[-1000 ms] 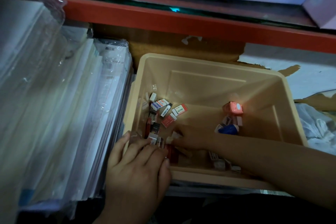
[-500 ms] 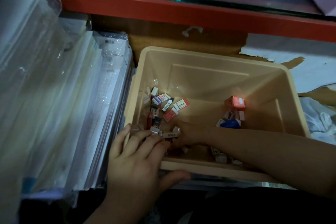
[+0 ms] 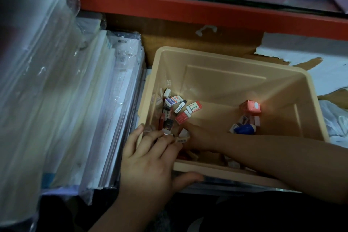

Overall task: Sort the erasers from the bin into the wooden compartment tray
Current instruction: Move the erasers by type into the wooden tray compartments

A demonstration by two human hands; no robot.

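At the near-left corner of the bin (image 3: 226,81), grips the rim with the left hand (image 3: 148,158), fingers (image 3: 150,138) inside, thumb outside; buries the right hand (image 3: 197,135) among loose erasers (image 3: 194,107) on the bin floor, grip hidden, cannot tell. No wooden tray in view. Risks fumbling small erasers in dim light, or grabbing the pink block (image 3: 251,107) instead.
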